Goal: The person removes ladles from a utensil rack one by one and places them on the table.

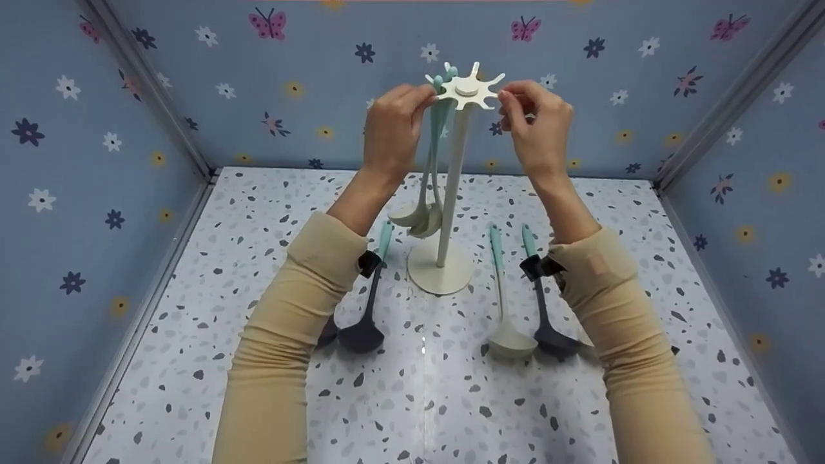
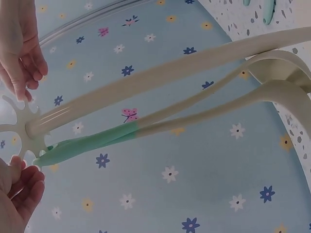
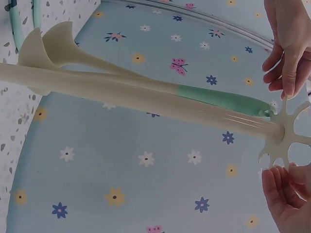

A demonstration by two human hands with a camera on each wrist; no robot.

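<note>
A cream utensil stand rises from a round base, topped by a star-shaped hook rack. My left hand pinches the tip of one rack arm on the left side. On the opposite side, my right hand pinches another arm between thumb and fingers. Two cream ladles with green handles hang by their ends from hooks close to the left fingers. Their bowls dangle beside the pole, above the base. In the right wrist view the spoked rack lies between both hands.
Left of the base lies a dark ladle, with a second dark bowl partly behind the left sleeve. To the right lie a cream ladle and a dark ladle. Flower-patterned panels enclose the speckled table.
</note>
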